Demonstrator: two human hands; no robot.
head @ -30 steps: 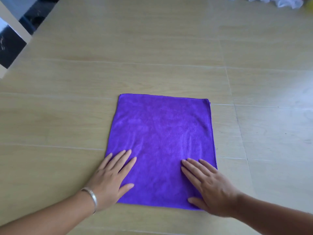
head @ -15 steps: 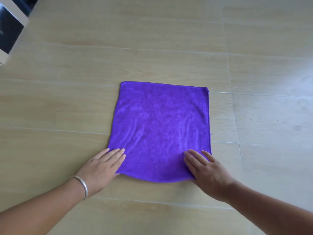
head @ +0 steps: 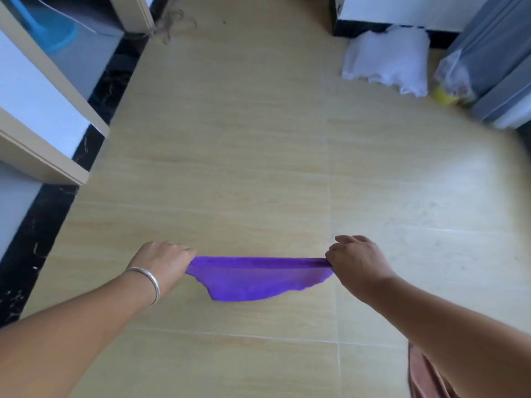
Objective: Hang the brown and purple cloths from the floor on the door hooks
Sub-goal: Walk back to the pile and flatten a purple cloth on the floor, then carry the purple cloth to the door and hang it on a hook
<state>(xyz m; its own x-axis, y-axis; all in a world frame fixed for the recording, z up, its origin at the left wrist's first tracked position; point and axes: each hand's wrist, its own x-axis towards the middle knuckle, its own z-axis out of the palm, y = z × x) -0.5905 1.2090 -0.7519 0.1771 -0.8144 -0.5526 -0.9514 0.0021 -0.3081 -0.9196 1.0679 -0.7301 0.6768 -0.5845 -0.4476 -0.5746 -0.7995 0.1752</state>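
Hanging taut between both hands, purple cloth [head: 253, 278], corners pinched by left hand [head: 165, 261] and right hand [head: 357, 264].

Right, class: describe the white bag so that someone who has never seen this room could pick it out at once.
Start at the pale wood-look tiled floor and follow it to the far right, where a grey cabinet stands. Just left of it, against the black skirting, slumps the crumpled white plastic bag; the clear bag with yellow contents beside it is smaller.

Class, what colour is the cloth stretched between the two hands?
Purple; the cloth shows plainly in the head view, gripped by the left hand and right hand.
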